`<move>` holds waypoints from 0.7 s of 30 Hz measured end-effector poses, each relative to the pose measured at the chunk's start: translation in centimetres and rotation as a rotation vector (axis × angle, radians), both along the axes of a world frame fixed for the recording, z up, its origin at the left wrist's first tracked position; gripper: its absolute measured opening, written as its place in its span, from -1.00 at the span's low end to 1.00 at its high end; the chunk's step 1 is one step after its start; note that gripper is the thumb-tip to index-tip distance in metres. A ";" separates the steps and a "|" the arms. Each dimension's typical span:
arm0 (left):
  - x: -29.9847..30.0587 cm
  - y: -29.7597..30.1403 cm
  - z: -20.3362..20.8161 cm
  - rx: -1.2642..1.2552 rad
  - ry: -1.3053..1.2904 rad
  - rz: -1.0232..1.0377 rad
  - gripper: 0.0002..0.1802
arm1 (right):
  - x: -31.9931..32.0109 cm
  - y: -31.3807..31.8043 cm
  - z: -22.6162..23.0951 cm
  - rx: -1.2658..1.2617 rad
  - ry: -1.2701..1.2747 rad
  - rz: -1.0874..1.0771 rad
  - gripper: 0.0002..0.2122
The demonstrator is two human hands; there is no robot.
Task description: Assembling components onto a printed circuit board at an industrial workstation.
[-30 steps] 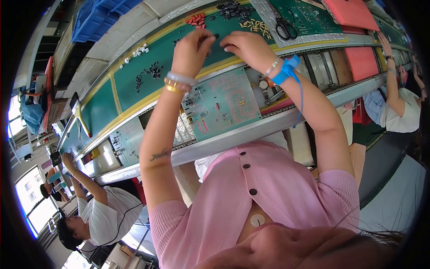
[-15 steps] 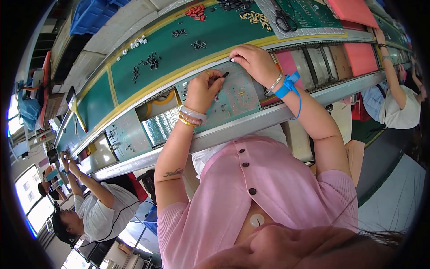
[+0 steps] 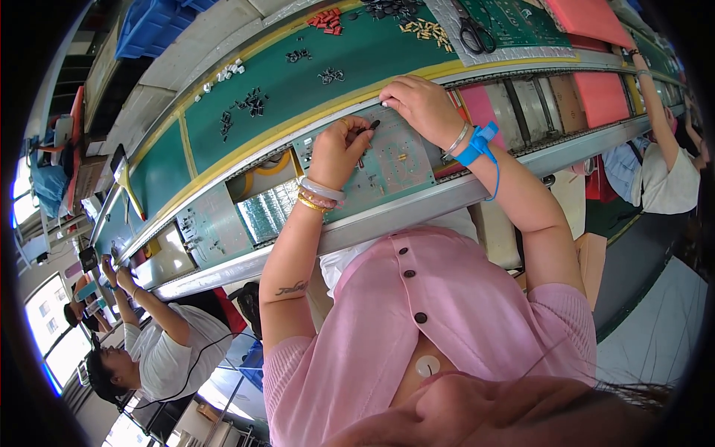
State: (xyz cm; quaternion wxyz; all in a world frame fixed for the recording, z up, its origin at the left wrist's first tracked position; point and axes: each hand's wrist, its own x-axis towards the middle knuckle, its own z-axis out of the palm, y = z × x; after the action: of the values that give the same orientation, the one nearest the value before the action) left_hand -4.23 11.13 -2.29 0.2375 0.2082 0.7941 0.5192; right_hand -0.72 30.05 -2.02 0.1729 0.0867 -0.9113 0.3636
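Observation:
A green circuit board [image 3: 406, 181] lies on the rail line in front of me, with a few small parts on it. Over its left part is my left hand [image 3: 337, 153], its thumb and index finger pinched on a small black component [image 3: 375, 124]. My right hand [image 3: 423, 110] is over the board's far edge with its fingertips drawn together. Whatever is between them is too small to make out. A blue wrist strap [image 3: 478, 144] with a cord is round my right wrist.
Beyond the rail, a green bench holds piles of black parts [image 3: 253, 101], red parts [image 3: 325, 21], brass-coloured parts [image 3: 427, 33] and white parts [image 3: 231, 70]. Black scissors [image 3: 474, 34] lie far right. Another board [image 3: 216, 226] sits left. Co-workers [image 3: 175, 339] are on both sides.
My right hand has shifted slightly, and the dark speck at its fingertips no longer shows. My left hand stays nearly in place with the black component. The right co-worker's arm has moved.

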 end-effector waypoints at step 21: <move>-0.1 -0.1 -0.6 0.027 -0.018 0.001 -0.85 | 0.2 -0.2 -0.7 -0.007 0.041 -0.071 -0.94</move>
State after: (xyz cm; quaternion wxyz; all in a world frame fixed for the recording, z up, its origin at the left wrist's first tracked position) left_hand -4.36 11.00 -2.88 0.2415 0.2061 0.7849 0.5320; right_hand -0.53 29.82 -2.74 0.2045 0.0610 -0.9088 0.3584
